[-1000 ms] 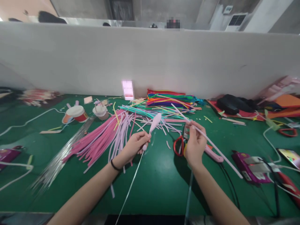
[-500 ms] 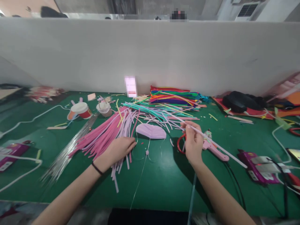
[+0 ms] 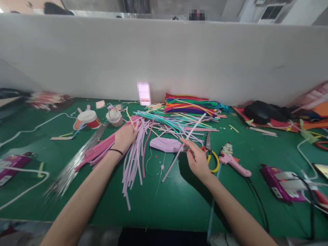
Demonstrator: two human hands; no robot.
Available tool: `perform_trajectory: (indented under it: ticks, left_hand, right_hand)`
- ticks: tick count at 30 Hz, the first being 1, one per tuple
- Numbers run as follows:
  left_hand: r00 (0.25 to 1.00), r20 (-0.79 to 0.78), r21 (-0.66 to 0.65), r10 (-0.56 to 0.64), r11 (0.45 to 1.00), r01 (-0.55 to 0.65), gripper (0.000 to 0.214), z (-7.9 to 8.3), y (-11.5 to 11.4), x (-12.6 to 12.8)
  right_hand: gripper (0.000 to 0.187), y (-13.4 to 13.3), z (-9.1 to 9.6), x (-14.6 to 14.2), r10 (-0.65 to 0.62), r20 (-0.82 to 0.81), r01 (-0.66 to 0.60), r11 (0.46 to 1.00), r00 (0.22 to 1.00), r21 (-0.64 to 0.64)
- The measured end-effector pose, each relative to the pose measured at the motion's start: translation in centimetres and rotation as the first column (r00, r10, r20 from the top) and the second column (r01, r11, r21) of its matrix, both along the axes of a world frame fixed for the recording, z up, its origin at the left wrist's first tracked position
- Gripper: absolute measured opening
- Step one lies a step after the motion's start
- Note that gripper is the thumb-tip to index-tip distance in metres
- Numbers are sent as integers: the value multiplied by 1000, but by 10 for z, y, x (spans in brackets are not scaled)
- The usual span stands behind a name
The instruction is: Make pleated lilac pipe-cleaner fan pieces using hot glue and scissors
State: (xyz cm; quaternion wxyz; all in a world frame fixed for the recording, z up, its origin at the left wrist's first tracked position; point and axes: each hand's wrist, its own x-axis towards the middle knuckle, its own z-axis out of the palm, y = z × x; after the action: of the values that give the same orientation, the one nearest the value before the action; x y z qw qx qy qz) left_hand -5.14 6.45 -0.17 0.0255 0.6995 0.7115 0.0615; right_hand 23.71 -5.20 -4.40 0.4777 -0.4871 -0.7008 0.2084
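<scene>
My right hand (image 3: pixel 198 159) pinches a lilac pipe cleaner (image 3: pixel 172 166) that slants across the table. Behind it lies a flat lilac piece (image 3: pixel 164 144) of joined pipe cleaners, with a thin wire and a small lilac knob (image 3: pixel 162 167) below. My left hand (image 3: pixel 125 137) rests on the upper part of a bundle of pink pipe cleaners (image 3: pixel 98 150), its fingertips hidden. Loose lilac pipe cleaners (image 3: pixel 134 160) fan out beside it. Scissors with red and yellow handles (image 3: pixel 215 162) lie just right of my right hand.
A pink glue gun (image 3: pixel 237 165) and a purple power strip (image 3: pixel 278 184) are at right. Colourful pipe cleaners (image 3: pixel 189 104) are heaped against the partition. Thin silvery wires (image 3: pixel 77 164), a paper cup (image 3: pixel 89 119) and a second cup (image 3: pixel 114 118) stand or lie at left.
My left hand has moved up and left onto the pink bundle. My right hand has come left, and its lilac pipe cleaner has swung to slant the other way, uncovering the scissors.
</scene>
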Motion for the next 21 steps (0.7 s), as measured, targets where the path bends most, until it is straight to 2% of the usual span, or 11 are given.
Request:
perform_trajectory:
  ticks: [4, 7, 12, 15, 21]
  left_hand:
    - [999, 41, -8, 13, 1000, -13, 35, 4, 9, -6]
    - [997, 74, -15, 12, 1000, -11, 37, 2, 14, -12]
    - [997, 72, -23, 30, 999, -29, 42, -10, 22, -15]
    - [998, 60, -34, 20, 999, -17, 35, -16, 24, -13]
    - [999, 41, -7, 22, 1000, -22, 36, -18, 24, -13]
  right_hand:
    - [31, -5, 4, -8, -32, -226, -10, 983, 974, -184]
    - [30, -7, 6, -13, -51, -345, -48, 961, 937, -274]
    - [33, -7, 6, -18, -55, -366, -69, 946, 929, -316]
    - [34, -7, 4, -19, -54, -367, -74, 942, 929, -327]
    - [34, -7, 2, -20, -53, -347, -73, 938, 936, -339]
